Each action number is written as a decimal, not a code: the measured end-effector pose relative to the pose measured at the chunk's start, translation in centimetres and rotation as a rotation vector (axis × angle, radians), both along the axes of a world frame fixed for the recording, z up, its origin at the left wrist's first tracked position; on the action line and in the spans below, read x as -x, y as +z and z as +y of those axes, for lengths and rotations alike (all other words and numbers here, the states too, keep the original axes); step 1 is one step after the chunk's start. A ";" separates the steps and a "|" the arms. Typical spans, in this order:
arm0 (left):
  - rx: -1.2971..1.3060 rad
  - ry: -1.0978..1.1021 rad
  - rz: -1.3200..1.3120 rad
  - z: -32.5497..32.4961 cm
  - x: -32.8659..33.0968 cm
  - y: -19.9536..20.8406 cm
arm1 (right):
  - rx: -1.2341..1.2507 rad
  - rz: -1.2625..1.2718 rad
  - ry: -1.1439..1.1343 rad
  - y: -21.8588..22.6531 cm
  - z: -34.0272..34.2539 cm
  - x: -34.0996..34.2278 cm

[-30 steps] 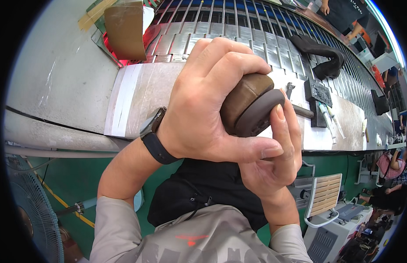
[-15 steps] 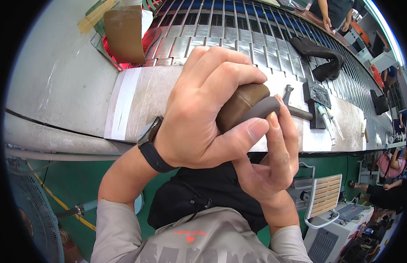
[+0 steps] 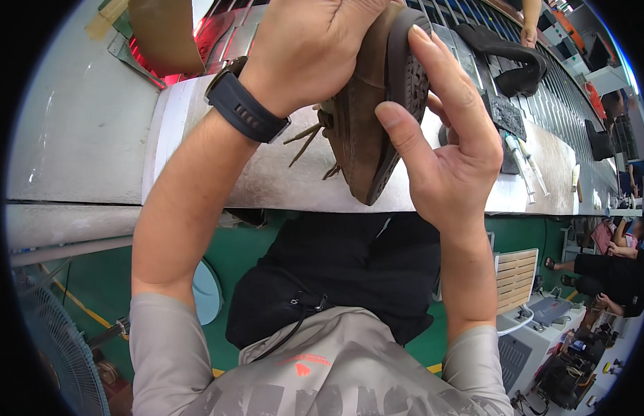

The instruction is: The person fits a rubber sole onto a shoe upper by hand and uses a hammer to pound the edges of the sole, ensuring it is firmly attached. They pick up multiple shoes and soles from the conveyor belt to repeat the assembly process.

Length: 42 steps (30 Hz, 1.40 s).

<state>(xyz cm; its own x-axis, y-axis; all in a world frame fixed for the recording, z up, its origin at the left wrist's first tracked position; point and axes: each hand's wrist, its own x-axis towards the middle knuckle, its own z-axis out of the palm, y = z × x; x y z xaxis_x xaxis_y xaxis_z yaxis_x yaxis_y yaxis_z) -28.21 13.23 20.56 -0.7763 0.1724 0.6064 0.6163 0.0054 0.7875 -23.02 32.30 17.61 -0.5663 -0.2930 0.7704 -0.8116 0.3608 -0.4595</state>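
A brown lace-up shoe (image 3: 362,132) with a dark treaded sole (image 3: 409,76) is held up over the front of the workbench. It stands on its side edge, with the sole turned to the right and the laces (image 3: 306,141) hanging to the left. Closed over the shoe's upper far part is my left hand (image 3: 308,52); its fingertips are hidden or cut off by the picture's upper edge. My right hand (image 3: 457,149) grips the sole from the right, the fingers at its far part and the thumb near the sole's edge.
Past the bench runs a metal slatted conveyor (image 3: 467,45) carrying dark shoe parts (image 3: 519,80). Black blocks (image 3: 505,118) and syringes (image 3: 523,163) lie right of my hands. A brown panel (image 3: 166,35) stands far left, a fan (image 3: 55,353) lower left. Another person's hand (image 3: 528,36) is beyond.
Both hands have moved the shoe up and away from me. It has turned, so its side, laces and tread now show. My right hand's fingers have spread wider along the sole.
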 end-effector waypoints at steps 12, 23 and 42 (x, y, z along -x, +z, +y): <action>-0.012 0.026 0.006 -0.3 0.9 -1.2 | -0.097 0.239 -0.011 -0.4 -1.1 1.4; 0.096 0.148 0.134 -1.1 1.7 -2.2 | -0.179 0.262 -0.006 -2.7 0.2 2.7; 0.041 0.290 0.035 -1.5 1.1 -4.0 | -0.123 -0.045 -0.043 -3.7 -1.5 0.5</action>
<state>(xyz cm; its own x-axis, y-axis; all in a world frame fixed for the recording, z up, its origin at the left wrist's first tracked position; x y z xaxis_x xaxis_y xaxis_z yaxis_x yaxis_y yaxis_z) -29.27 11.74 16.53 -0.7752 -0.0288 0.6311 0.6114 0.2172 0.7609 -23.49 30.82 13.88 -0.6133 -0.3583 0.7039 -0.7739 0.4508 -0.4448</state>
